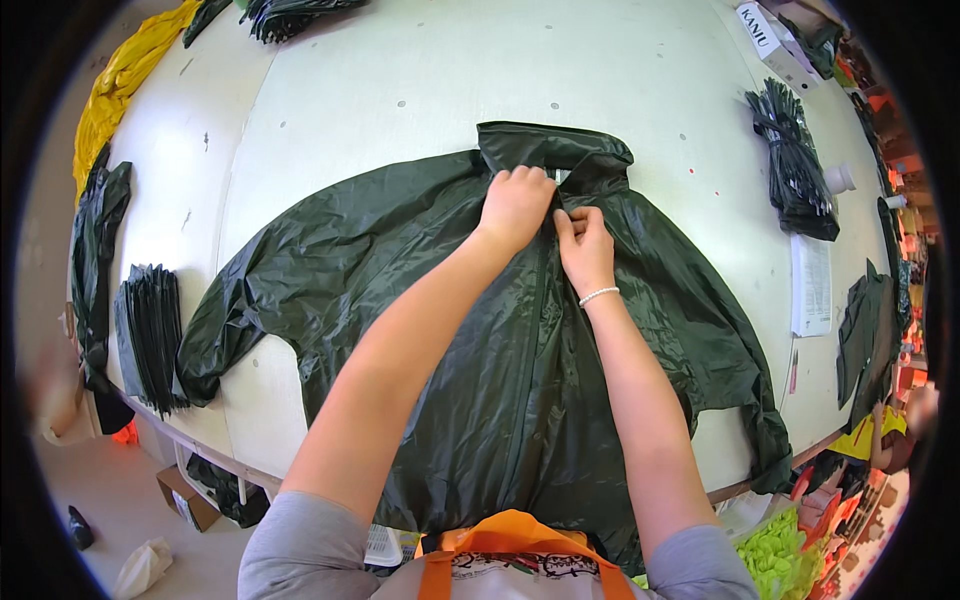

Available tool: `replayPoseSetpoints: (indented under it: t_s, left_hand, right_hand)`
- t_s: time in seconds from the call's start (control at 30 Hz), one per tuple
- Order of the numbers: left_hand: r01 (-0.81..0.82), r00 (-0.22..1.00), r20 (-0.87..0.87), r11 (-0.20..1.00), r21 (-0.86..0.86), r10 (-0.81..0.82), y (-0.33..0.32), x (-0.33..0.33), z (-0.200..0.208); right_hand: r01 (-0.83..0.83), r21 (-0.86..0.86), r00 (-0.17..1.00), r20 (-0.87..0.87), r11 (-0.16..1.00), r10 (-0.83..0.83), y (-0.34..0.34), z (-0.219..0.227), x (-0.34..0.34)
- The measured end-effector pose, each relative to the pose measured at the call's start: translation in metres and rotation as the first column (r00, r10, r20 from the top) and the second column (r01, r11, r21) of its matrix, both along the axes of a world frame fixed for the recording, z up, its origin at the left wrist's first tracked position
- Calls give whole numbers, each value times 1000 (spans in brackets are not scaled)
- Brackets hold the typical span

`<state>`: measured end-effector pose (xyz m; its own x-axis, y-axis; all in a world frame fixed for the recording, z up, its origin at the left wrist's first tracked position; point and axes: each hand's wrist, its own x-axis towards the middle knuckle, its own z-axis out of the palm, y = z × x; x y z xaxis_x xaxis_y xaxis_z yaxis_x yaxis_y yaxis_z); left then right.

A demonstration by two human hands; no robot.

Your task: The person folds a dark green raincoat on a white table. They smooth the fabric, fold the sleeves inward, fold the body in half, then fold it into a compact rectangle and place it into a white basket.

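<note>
Overall, one pale table (340, 80), filling most of the frame, its edges bent by the lens.

Item: one dark green jacket (530, 340), glossy, laid out on the table at the middle of the frame; collar (545, 145) toward the top, one sleeve reaching to the left, the other to the lower right.

Item: yellow cloth (125, 75), bunched, upper left of the frame.

Item: dark garment (98, 265), draped along the table's edge, far left.

Item: dark bundle (793, 165) of long strips, tied round, upper right.

Item: dark stack (150, 340) of folded pieces, left of the frame, just beside the sleeve's end.

Item: white box (775, 45), upper right corner of the table.

Item: left hand (517, 208), fingers curled together on the jacket's front just below the collar; thumb hidden.

Item: right hand (588, 248), slightly lower and just beside the left one, thumb and forefinger pinching the jacket's front edge.

Item: white printed sheet (811, 290), lying below the bundle.

Item: white spool (840, 179), right of the bundle.

Item: thin pointed tool (794, 372), below the sheet.

Item: pale beaded bracelet (599, 296), around the right wrist.
</note>
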<state>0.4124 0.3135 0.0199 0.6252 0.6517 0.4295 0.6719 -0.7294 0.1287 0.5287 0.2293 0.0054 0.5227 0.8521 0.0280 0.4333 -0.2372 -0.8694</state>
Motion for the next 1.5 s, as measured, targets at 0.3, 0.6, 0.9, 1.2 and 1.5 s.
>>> replayPoseSetpoints:
  t_s: [0.3, 0.6, 0.9, 1.2, 1.5]
  left_hand:
    - [-460, 871, -92, 732, -502, 484, -10, -22, -4]
    - [-295, 940, -80, 673, -678, 332, 25, 4, -10]
    - [229, 832, 368, 346, -910, 416, 24, -21, -23]
    - [62, 852, 327, 542, -838, 408, 14, -12, -30]
    - [-286, 896, 152, 804, -522, 417, -83, -44, 7]
  right_hand:
    - [-87, 179, 991, 119, 980, 66, 15, 3, -10]
    - [30, 166, 992, 120, 986, -51, 31, -27, -19]
    - [-16, 208, 949, -306, 978, 80, 24, -38, -17]
    - [-113, 314, 992, -24, 943, 127, 18, -42, -21]
    - [-124, -239, 992, -56, 963, 114, -78, 12, -32]
